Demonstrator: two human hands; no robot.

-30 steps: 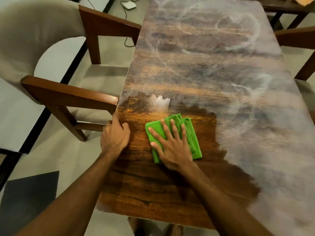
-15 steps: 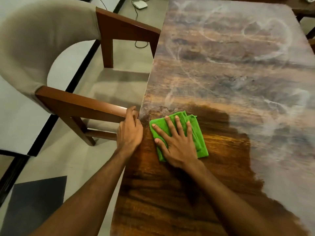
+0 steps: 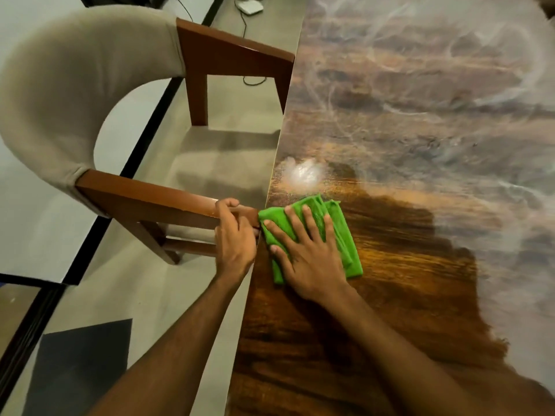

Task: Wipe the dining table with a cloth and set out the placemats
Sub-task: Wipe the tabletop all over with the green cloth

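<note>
A folded green cloth [image 3: 345, 235] lies at the left edge of the dark wooden dining table [image 3: 405, 295]. My right hand [image 3: 306, 253] presses flat on the cloth, fingers spread. My left hand [image 3: 234, 238] is curled over the near wooden armrest [image 3: 150, 196] of the chair, right beside the table edge. Around the cloth and toward me the wood is dark and shiny. The far and right parts carry a pale dusty film with swirl marks. No placemats are in view.
A beige upholstered chair [image 3: 60, 85] with wooden arms stands close against the table's left side. A white device [image 3: 249, 6] with a cable lies on the floor beyond it. A dark mat [image 3: 81, 364] lies on the floor at lower left.
My right hand has slid the cloth left to the table edge. My left hand has left the table edge and closed on the chair armrest. The view has shifted left.
</note>
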